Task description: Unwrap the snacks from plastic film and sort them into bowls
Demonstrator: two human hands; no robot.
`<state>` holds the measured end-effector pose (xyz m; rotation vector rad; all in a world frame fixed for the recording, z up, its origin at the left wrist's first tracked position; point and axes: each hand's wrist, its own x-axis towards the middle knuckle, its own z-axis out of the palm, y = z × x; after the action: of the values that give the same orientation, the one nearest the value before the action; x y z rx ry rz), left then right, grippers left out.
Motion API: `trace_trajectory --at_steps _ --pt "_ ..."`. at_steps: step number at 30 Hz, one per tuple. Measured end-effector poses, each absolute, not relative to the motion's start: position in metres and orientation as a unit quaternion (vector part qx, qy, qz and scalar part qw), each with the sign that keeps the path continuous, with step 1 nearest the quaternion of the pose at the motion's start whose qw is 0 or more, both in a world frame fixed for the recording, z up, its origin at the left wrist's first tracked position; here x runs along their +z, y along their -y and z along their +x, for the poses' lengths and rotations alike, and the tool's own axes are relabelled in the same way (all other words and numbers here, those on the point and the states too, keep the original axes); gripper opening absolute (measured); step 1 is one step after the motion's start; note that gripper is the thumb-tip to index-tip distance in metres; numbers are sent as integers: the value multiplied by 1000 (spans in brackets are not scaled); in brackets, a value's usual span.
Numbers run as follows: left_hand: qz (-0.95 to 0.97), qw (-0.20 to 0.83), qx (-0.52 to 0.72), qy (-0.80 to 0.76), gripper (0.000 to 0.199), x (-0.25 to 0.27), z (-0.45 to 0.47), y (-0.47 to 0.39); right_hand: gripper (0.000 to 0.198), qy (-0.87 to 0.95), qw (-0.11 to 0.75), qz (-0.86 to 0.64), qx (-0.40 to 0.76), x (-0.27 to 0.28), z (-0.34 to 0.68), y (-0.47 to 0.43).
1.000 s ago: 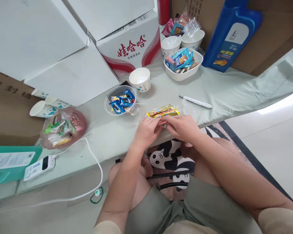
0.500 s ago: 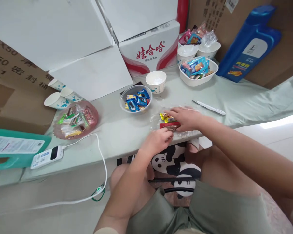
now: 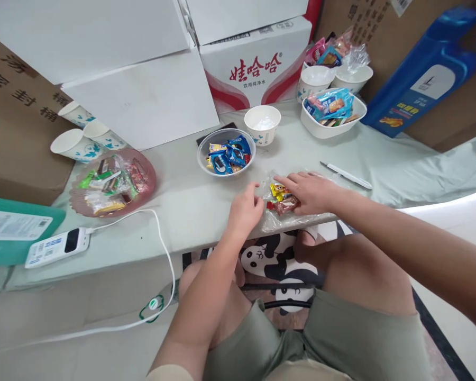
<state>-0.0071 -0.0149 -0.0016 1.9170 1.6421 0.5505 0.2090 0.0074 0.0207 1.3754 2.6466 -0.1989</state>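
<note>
Splayed right hand (image 3: pixel 312 193) seemingly steadies wrapped snacks (image 3: pixel 286 205). Empty left hand (image 3: pixel 244 211), half-open at their 9 o'clock, likely needs a pinch next.

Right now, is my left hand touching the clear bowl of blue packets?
Apart. The head view shows a strip of pale tablecloth between the left hand and the clear bowl.

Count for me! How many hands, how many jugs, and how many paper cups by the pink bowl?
Hands: 2 (left hand, right hand)
Jugs: 2 (blue jug, green jug)
Paper cups by the pink bowl: 3
Total: 7
</note>
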Motion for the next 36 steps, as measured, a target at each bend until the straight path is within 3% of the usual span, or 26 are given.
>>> trace_trajectory --at_steps 7,14,17,21,26,29,31,33,36 --pt "690 286 250 -616 31 -1 -8 13 53 -868 -5 491 -81 17 207 9" --pt "668 298 253 -633 27 3 -20 9 67 -772 -156 585 -194 14 223 10" --pt "679 295 237 -630 27 3 -28 8 62 -707 -275 581 -294 16 230 9" --pt "691 299 170 -636 27 3 -36 5 51 -590 -429 523 -441 51 228 5" --pt "694 313 131 -635 26 5 -39 1 40 -554 -491 466 -484 120 192 -38" --pt "687 343 104 -633 27 9 -40 -1 29 -582 -503 420 -481 131 146 -89" --pt "680 363 89 -631 28 10 -41 -3 41 -641 -477 410 -440 124 113 -123" --pt "675 377 87 -628 30 10 -42 -4 58 -739 -393 394 -381 112 87 -151" --pt "668 396 104 -621 31 9 -43 -7 73 -864 -173 366 -300 98 67 -175"
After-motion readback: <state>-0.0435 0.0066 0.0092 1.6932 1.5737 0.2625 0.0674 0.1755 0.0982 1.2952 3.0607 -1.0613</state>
